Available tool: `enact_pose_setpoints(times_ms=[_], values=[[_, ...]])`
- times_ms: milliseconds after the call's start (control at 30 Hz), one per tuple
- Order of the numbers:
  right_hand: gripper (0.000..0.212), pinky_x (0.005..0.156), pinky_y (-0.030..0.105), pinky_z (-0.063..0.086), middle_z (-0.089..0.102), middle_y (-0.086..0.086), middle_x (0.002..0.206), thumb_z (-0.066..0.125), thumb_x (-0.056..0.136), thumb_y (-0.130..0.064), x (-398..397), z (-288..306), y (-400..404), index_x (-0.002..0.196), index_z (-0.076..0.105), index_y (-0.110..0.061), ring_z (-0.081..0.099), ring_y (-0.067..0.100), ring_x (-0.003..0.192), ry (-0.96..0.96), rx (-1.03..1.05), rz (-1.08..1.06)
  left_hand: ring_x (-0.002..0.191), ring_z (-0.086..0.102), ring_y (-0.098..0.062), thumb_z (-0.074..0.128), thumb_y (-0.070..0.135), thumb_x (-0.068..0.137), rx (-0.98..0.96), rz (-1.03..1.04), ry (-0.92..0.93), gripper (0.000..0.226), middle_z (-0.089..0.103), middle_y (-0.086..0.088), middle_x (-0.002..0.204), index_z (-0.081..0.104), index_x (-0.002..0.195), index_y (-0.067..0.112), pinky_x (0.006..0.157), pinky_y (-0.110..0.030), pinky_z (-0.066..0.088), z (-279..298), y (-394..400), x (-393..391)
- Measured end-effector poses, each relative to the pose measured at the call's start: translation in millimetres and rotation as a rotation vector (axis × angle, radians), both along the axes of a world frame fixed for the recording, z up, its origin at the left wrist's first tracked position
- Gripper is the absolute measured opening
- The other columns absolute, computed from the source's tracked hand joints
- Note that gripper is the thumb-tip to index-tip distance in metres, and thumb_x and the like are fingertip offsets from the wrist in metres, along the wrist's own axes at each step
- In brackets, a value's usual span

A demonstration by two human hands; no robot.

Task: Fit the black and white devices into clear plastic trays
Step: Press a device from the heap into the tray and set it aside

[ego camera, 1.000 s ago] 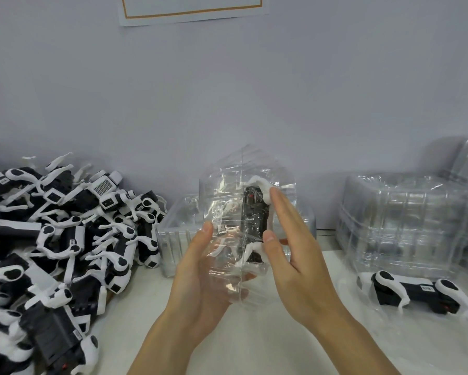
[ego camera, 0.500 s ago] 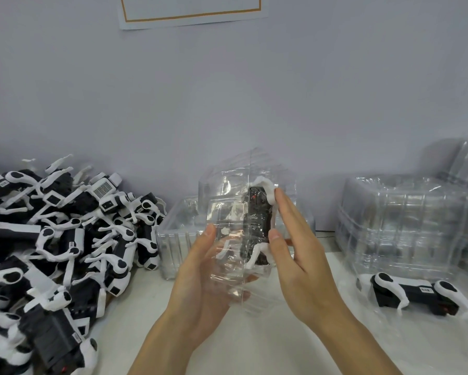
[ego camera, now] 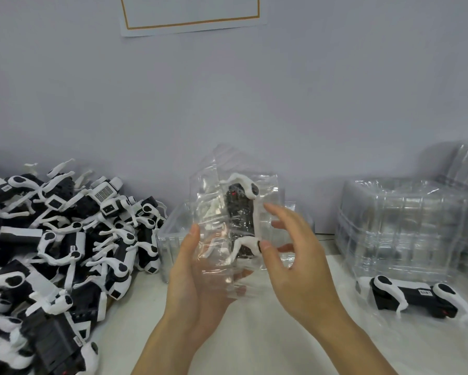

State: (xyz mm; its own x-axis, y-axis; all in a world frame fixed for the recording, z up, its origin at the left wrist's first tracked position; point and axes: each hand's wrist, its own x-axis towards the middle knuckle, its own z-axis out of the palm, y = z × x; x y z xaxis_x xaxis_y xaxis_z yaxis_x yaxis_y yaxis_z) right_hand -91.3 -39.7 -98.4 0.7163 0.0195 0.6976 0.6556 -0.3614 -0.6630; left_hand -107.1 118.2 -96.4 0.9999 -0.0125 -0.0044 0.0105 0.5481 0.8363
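Device (ego camera: 241, 215) is sitting in tray (ego camera: 222, 209), which left hand (ego camera: 197, 277) is cradling above table (ego camera: 254, 342); right hand (ego camera: 295, 255), fingers spread, is holding nothing. Flimsy tray flexing risks popping device out.

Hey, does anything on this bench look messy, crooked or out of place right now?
Mostly the heap of devices on the left, tangled and lying every way. One device lies alone on the table before the stacked trays, and whether it's trayed is unclear. Nothing looks damaged.
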Motion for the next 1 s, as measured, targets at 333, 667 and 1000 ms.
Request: enact_pose_setpoints(times_ms=[333, 667, 1000], values=[[0.018, 0.080, 0.006, 0.040, 0.058, -0.018, 0.101, 0.067, 0.088, -0.020, -3.8, 8.8, 0.3, 0.105, 0.069, -0.027, 0.057, 0.003, 0.102, -0.070, -0.073, -0.068, 0.080, 0.068, -0.033, 0.087, 0.070, 0.046, -0.041, -0.014, -0.053, 0.088, 0.071, -0.016, 0.093, 0.075, 0.112, 0.014, 0.078, -0.048, 0.047, 4.2, 0.6, 0.3], [0.022, 0.076, 0.009, 0.043, 0.065, -0.020, 0.104, 0.054, 0.100, -0.021, -24.8, 32.4, -1.1, 0.112, 0.068, -0.033, 0.059, -0.001, 0.096, 0.142, -0.036, -0.041, 0.121, 0.056, -0.052, 0.082, 0.068, 0.057, -0.009, 0.004, -0.086, 0.094, 0.057, -0.031, 0.133, 0.064, 0.130, 0.013, 0.109, -0.067, 0.032, 16.2, -4.8, -4.9], [0.016, 0.061, 0.030, 0.049, 0.071, 0.004, 0.088, 0.051, 0.100, -0.023, -45.7, 80.6, -55.5, 0.101, 0.066, -0.019, 0.062, 0.019, 0.071, 0.627, 0.722, -0.042, 0.105, 0.066, -0.002, 0.068, 0.066, 0.062, 0.459, -0.050, -0.299, 0.049, 0.072, 0.015, 0.113, 0.075, 0.103, 0.040, 0.099, -0.049, 0.040, 24.3, -16.3, -9.1]])
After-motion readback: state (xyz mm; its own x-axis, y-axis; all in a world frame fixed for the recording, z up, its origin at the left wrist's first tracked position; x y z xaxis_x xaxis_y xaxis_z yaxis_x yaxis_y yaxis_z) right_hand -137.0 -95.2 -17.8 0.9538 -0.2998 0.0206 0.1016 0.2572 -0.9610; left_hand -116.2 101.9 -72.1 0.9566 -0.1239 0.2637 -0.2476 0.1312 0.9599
